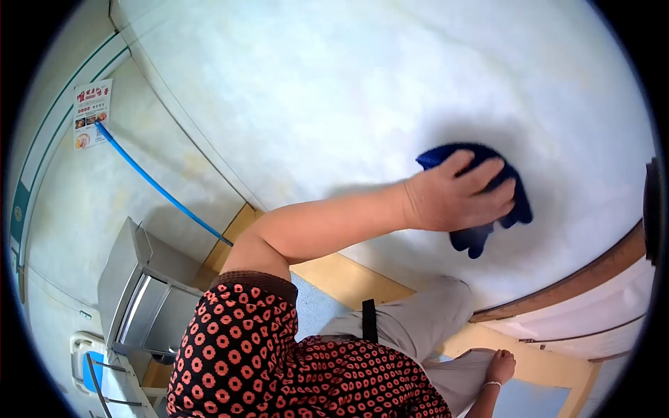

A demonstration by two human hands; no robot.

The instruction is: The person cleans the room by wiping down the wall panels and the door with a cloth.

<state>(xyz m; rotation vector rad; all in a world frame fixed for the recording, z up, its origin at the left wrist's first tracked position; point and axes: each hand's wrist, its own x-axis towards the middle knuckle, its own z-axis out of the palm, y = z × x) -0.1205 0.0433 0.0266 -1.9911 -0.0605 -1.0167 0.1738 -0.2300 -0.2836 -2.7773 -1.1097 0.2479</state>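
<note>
Looks forward and down from the head, tilted, close above the shirt [244, 341]. Faces the wall [313, 97] past the raised arm [327, 221], with the floor [310, 298] farther below.

Matt cloth [523, 203], smooth wall [313, 90], shiny metal cabinet [159, 313]

The left hand [463, 198] spreads a dark blue cloth [519, 202] on the pale wall [334, 104] (the right hand [500, 367] holds grey fabric [463, 376]).

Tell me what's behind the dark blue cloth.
Pale wall shows around the cloth; the patch directly behind it is covered, so any marks there can't be seen.
</note>
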